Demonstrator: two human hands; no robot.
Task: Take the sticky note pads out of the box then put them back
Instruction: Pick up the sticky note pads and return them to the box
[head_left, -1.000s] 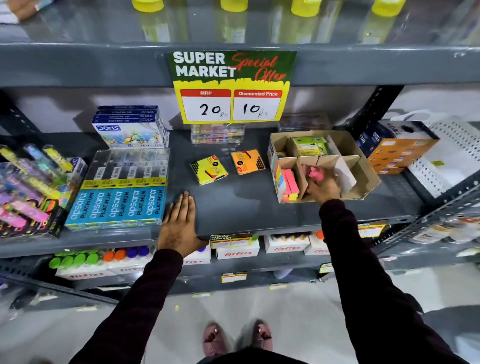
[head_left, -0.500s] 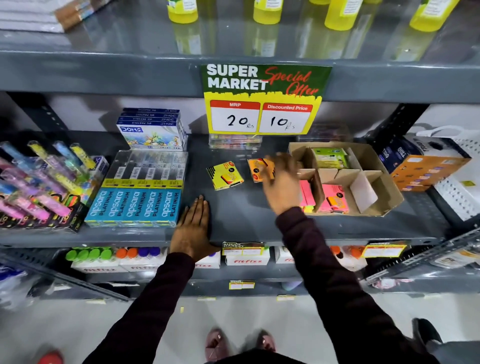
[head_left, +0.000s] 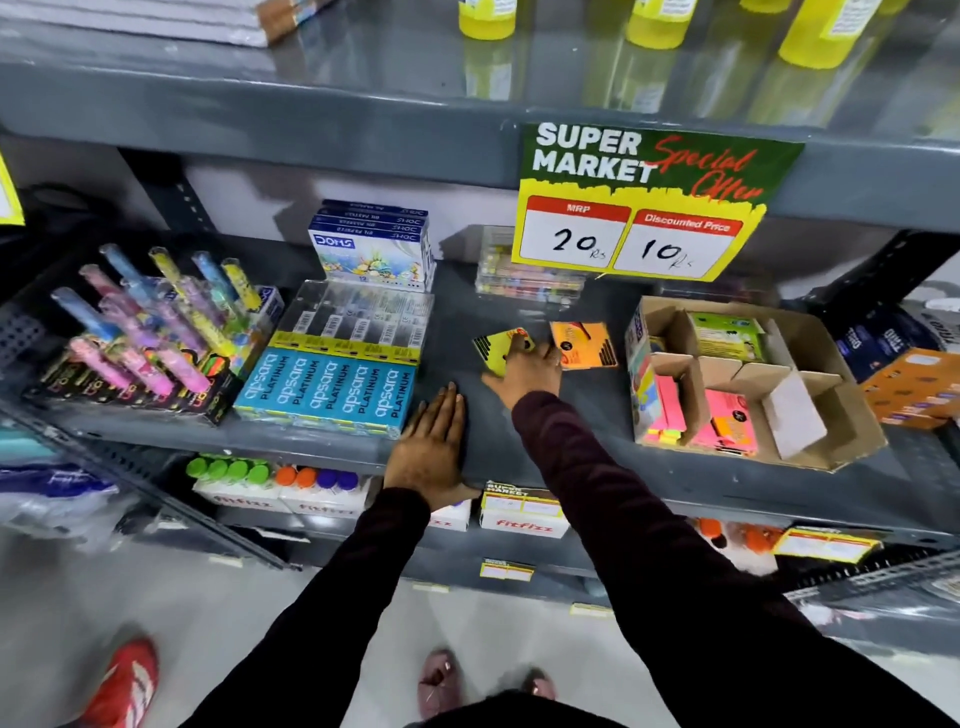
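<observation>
Yellow pad (head_left: 497, 349), orange pad (head_left: 582, 343), pink pads (head_left: 727, 421), brown box (head_left: 841, 441)

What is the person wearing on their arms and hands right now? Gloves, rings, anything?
Both arms are in long dark maroon sleeves reaching the wrists. The left hand and right hand are bare, with no gloves. A possible ring on the right hand is too blurred to confirm.

The light came from overhead and was fairly bright, though it fell off under the upper shelf (head_left: 363, 130), leaving the back of the middle shelf (head_left: 519, 447) dim. The glossy top surface threw soft reflections of the yellow bottles (head_left: 488, 18). The boxes cast shadows on the rear wall. The wide lens bent the shelf edges toward the corners, and the moving right hand (head_left: 524, 371) looked smeared; the floor edges were soft.
</observation>
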